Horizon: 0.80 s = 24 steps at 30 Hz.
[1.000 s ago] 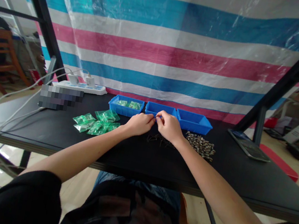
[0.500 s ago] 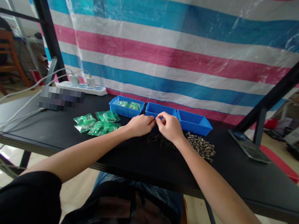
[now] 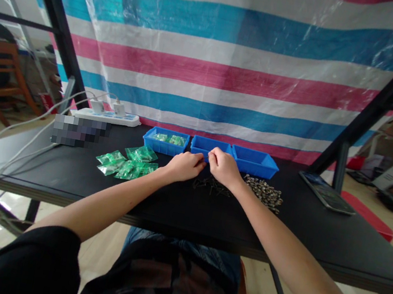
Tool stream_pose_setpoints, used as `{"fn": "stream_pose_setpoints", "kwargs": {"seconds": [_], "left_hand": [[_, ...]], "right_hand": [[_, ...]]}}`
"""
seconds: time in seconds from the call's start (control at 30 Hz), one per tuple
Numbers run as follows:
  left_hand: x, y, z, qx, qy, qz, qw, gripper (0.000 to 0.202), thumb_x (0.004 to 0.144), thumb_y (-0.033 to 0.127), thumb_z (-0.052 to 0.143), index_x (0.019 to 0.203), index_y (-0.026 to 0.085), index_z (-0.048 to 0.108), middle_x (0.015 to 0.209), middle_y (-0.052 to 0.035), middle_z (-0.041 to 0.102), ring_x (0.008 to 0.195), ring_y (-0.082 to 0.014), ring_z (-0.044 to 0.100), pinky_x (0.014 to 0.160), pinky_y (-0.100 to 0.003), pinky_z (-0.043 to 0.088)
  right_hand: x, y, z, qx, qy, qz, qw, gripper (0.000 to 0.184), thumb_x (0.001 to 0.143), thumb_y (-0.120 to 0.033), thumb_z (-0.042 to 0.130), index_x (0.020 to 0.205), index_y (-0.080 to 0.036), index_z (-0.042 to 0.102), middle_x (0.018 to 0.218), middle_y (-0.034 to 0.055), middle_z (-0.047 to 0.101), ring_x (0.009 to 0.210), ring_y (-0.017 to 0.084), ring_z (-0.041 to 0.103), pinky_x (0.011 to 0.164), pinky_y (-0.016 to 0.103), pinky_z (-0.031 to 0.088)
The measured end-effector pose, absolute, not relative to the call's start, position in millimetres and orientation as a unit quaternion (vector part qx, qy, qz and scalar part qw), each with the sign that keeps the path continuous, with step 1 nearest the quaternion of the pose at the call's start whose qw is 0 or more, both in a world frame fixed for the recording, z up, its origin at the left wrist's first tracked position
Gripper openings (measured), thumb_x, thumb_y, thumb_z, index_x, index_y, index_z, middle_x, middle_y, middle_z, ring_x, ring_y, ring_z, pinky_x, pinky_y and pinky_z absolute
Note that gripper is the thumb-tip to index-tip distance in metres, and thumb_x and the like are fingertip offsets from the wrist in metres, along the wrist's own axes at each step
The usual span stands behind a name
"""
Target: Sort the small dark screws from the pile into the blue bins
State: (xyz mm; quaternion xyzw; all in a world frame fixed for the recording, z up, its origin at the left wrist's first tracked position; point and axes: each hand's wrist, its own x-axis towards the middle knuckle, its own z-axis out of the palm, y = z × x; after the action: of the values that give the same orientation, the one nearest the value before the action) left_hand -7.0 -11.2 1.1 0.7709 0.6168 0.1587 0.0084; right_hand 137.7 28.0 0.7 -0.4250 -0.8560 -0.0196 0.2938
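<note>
The left hand [image 3: 184,166] and the right hand [image 3: 224,167] are positioned near each other above the black, flat-topped table [image 3: 185,211]. The fingers of both hands are bent inward. The fingertips are hidden, so it cannot be told whether either hand is pinched shut or grips a small part. The facing posture probably serves fine finger work, since each hand can steady the other's side (a judgement from posture only).

The loose cluster of thin, dark, wire-like pieces [image 3: 212,186] lies on the table just below the right hand, within short reach. The heap of small, shiny, silver-brown metal parts [image 3: 264,193] lies to the right of this cluster, beyond the right wrist. The pile of flat, green-and-clear plastic packets [image 3: 129,161] lies to the left of the left hand. Separate piles appear intended to keep unlike items from mixing.

Three blue, rectangular plastic trays [image 3: 255,168] stand in a row behind the hands. The leftmost tray contains further green packets [image 3: 168,139]. Placement at the rear presumably leaves the front of the table free for the forearms.
</note>
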Motion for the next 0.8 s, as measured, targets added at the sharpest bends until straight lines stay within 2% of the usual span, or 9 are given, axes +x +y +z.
{"fn": "stream_pose_setpoints", "kwargs": {"seconds": [0.3, 0.43, 0.8], "left_hand": [[-8.4, -10.5, 2.3, 0.769, 0.621, 0.148, 0.022, 0.036, 0.09, 0.04, 0.029, 0.097, 0.022, 0.06, 0.087, -0.0054, 0.067, 0.083, -0.0213, 0.064, 0.074, -0.031, 0.048], [-9.8, -9.0, 0.7, 0.77, 0.62, 0.154, 0.016, 0.036, 0.09, 0.038, 0.028, 0.095, 0.022, 0.06, 0.087, -0.0062, 0.067, 0.083, -0.0238, 0.064, 0.073, -0.034, 0.048], [-11.9, -6.9, -2.4, 0.77, 0.615, 0.172, 0.025, 0.034, 0.09, 0.039, 0.028, 0.097, 0.023, 0.058, 0.086, -0.0055, 0.067, 0.08, -0.0208, 0.064, 0.071, -0.031, 0.048]], "right_hand": [[138.3, 27.5, 0.4, -0.406, -0.859, 0.009, 0.313, 0.019, 0.088, -0.022, 0.041, 0.08, -0.017, 0.057, 0.068, 0.0027, 0.062, 0.063, 0.016, 0.057, 0.056, 0.023, 0.032], [138.7, 26.3, -0.6, -0.38, -0.868, 0.031, 0.319, 0.012, 0.084, -0.02, 0.045, 0.082, -0.018, 0.056, 0.062, -0.0005, 0.058, 0.054, 0.013, 0.052, 0.053, 0.022, 0.03], [139.3, 23.2, 1.5, -0.359, -0.871, 0.039, 0.334, 0.008, 0.08, -0.017, 0.046, 0.081, -0.019, 0.055, 0.061, -0.0016, 0.055, 0.053, 0.013, 0.049, 0.053, 0.022, 0.03]]}}
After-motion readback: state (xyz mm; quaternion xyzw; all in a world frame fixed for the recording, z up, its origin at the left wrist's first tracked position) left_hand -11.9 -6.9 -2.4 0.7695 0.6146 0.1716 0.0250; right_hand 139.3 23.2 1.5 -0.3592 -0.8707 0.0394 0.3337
